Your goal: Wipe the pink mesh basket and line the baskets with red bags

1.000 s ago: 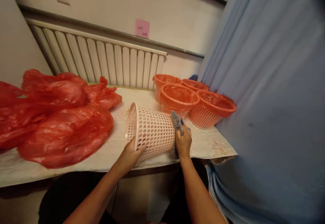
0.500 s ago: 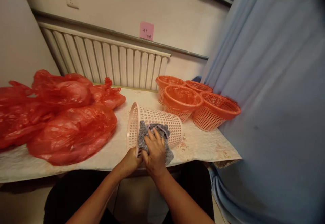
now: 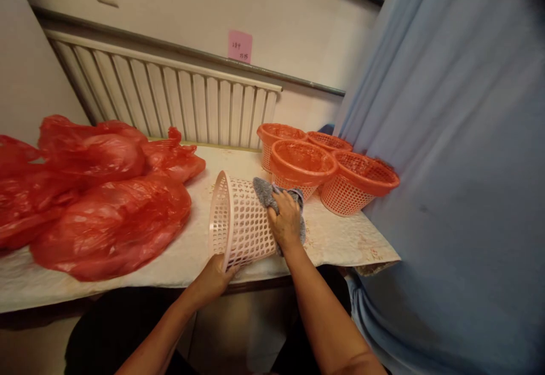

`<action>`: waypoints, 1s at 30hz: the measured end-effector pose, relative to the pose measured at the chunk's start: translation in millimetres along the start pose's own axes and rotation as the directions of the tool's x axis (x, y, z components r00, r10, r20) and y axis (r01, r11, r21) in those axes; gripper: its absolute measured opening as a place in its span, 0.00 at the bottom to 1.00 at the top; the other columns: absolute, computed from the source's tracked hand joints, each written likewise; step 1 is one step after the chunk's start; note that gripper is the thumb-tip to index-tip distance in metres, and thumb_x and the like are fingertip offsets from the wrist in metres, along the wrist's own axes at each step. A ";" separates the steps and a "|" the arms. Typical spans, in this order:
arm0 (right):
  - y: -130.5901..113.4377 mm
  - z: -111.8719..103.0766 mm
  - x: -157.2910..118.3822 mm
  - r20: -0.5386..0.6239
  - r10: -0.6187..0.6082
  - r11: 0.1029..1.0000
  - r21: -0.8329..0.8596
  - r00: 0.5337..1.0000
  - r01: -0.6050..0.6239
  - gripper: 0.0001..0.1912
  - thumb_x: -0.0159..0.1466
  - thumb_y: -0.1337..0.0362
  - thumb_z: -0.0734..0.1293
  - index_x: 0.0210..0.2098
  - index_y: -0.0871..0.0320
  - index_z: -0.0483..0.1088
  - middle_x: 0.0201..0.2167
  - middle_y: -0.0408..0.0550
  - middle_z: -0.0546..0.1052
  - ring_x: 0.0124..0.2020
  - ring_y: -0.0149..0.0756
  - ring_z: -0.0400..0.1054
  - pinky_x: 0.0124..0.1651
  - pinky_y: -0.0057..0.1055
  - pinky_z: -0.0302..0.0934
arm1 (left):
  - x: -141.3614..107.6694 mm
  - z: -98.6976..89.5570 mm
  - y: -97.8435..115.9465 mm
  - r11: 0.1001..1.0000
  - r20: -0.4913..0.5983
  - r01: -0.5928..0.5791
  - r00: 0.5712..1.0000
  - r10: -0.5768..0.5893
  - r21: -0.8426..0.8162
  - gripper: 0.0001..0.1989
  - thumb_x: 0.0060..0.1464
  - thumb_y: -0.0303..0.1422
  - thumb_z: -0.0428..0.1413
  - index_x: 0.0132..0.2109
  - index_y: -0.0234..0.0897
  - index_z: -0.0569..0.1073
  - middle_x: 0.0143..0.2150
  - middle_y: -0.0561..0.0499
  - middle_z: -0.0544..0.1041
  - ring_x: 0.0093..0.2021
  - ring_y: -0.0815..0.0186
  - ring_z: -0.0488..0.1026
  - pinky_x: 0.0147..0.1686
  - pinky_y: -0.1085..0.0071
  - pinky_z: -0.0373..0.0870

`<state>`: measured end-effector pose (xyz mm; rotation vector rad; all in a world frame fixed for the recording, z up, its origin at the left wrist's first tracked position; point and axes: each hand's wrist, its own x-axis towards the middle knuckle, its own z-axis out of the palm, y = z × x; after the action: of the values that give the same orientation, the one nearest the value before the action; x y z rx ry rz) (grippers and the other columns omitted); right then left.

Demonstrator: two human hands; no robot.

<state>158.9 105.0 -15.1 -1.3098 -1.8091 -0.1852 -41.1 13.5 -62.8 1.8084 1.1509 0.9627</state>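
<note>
A pale pink perforated plastic wastebasket (image 3: 249, 216) lies on its side near the table's front edge, its open mouth facing left. At the lower part of its rim, my left hand (image 3: 216, 277) is closed on the edge. My right hand (image 3: 286, 220) presses a grey cloth (image 3: 264, 192) against the outside of the basket near its base. The cloth is bunched under and around the fingers, and it covers the base end.
Several similar baskets lined with red bags, one in front (image 3: 303, 165), stand at the right rear beside a blue curtain (image 3: 443, 154). Filled red plastic bags (image 3: 114, 222) cover the left of the cloth-covered table (image 3: 340, 244). A white radiator (image 3: 170, 97) runs behind.
My right hand and the grey cloth have slid right along the basket, from near the rim to the base end. My left hand stays at the rim.
</note>
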 end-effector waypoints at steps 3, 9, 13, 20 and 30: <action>26.9 -6.2 2.2 -0.064 0.092 0.995 -0.035 0.994 -0.094 0.22 0.62 0.69 0.60 0.54 0.55 0.69 0.57 0.50 0.71 0.61 0.42 0.57 0.63 0.45 0.49 | 0.3 0.5 -3.2 1.000 -0.029 0.000 1.000 0.001 0.023 0.18 0.55 0.39 0.54 0.48 0.36 0.79 0.49 0.46 0.81 0.51 0.53 0.75 0.58 0.55 0.67; 57.6 -13.3 -27.0 -0.218 0.239 0.971 0.058 0.946 -0.232 0.18 0.65 0.67 0.56 0.49 0.58 0.71 0.49 0.54 0.75 0.54 0.42 0.64 0.60 0.44 0.55 | -4.4 2.8 -21.0 0.999 -0.047 0.011 0.999 -0.009 0.044 0.16 0.51 0.36 0.56 0.46 0.38 0.79 0.48 0.47 0.81 0.50 0.53 0.76 0.57 0.56 0.67; 33.8 -2.0 -67.6 -0.326 0.233 0.972 0.035 0.916 -0.234 0.20 0.65 0.66 0.57 0.54 0.61 0.68 0.57 0.60 0.69 0.63 0.48 0.57 0.62 0.52 0.53 | -6.1 1.6 -26.4 0.999 -0.033 -0.009 0.999 0.010 0.041 0.16 0.50 0.34 0.54 0.46 0.38 0.79 0.46 0.47 0.82 0.49 0.53 0.76 0.58 0.55 0.66; -62.4 6.5 -102.9 -0.165 -0.077 0.989 0.113 0.983 0.097 0.25 0.61 0.69 0.59 0.59 0.60 0.63 0.63 0.57 0.64 0.68 0.48 0.49 0.63 0.51 0.51 | -3.5 2.2 -18.8 1.000 -0.011 -0.010 1.000 0.010 -0.025 0.17 0.54 0.41 0.54 0.44 0.37 0.79 0.43 0.45 0.82 0.49 0.52 0.76 0.56 0.54 0.68; -55.1 -11.1 -9.6 0.031 -0.110 0.989 0.098 0.993 0.107 0.22 0.61 0.69 0.61 0.55 0.55 0.68 0.60 0.48 0.69 0.64 0.40 0.56 0.64 0.41 0.49 | -6.5 0.2 -39.6 0.992 0.019 0.027 0.999 -0.030 0.121 0.18 0.54 0.38 0.52 0.48 0.35 0.78 0.51 0.46 0.80 0.54 0.52 0.73 0.60 0.56 0.64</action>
<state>120.0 68.1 4.1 -1.1552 -1.8978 -0.1321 -56.8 19.0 -99.3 1.8878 1.2419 0.8722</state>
